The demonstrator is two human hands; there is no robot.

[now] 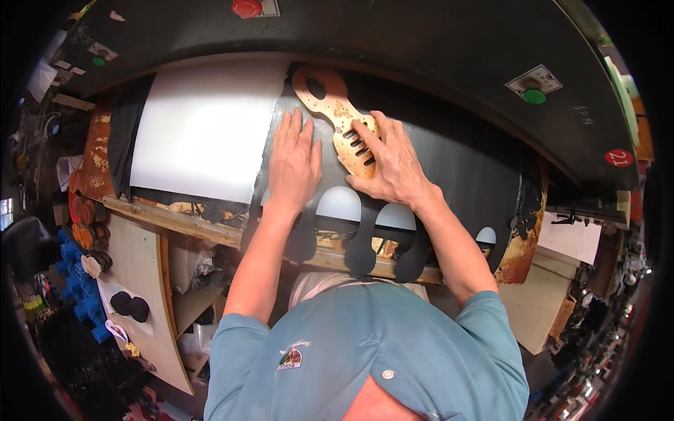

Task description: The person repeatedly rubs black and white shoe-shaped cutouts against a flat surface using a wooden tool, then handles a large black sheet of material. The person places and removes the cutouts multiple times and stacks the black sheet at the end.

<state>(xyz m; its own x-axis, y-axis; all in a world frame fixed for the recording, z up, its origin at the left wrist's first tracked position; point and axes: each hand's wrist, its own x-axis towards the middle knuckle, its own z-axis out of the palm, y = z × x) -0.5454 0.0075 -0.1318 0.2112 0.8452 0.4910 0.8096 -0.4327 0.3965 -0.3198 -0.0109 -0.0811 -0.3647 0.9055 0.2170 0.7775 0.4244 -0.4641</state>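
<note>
My right hand grips the lower part of a sole-shaped cutting die, thumb at its near end and fingers over its far side. The die is copper and gold in colour, worn, with an oval opening at the far end and several slots near my fingers. It lies slanted on a dark sheet. My left hand rests flat to the left of the die, fingers stretched out and holding nothing. Below my hands, rounded black tongues of material hang over the near edge, with pale rounded patches between them.
A white sheet covers the left of the work surface. A wooden rail runs along the near edge. Across the far side stretches a dark machine beam with a red button and green buttons. Blue parts are piled at left.
</note>
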